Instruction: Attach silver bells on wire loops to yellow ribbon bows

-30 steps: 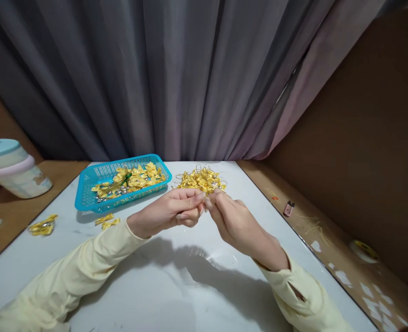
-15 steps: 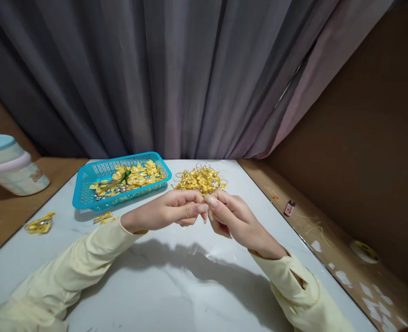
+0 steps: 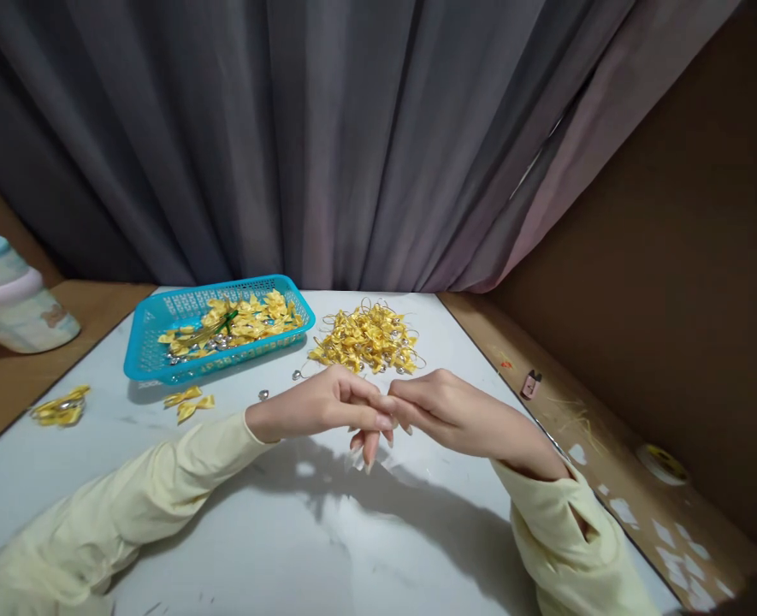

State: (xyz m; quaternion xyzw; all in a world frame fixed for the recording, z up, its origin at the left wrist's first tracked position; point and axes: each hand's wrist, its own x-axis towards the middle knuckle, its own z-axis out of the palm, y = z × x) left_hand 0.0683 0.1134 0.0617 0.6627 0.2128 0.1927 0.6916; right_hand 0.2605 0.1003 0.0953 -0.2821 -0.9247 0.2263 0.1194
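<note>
My left hand (image 3: 333, 402) and my right hand (image 3: 452, 412) meet fingertip to fingertip over the middle of the white table (image 3: 275, 530). Both are closed in a pinch, and whatever lies between the fingers is too small or hidden to name. Just beyond them is a pile of yellow bows (image 3: 369, 335) with thin gold loops and small silver pieces. A blue basket (image 3: 135, 351) at the back left holds more yellow bows, silver pieces and a bundle with a green tie.
Loose bows (image 3: 195, 406) and a small silver piece (image 3: 263, 394) lie left of my hands. A gold-yellow bundle (image 3: 62, 407) and a lidded cup (image 3: 22, 308) are farther left. On the right ledge are a pink item (image 3: 530, 384), a tape roll (image 3: 664, 464) and white scraps.
My hands have moved slightly lower, uncovering more of the bow pile. The right hand has turned with its back upward, and several left fingers now hang down. The view has shifted a little.
</note>
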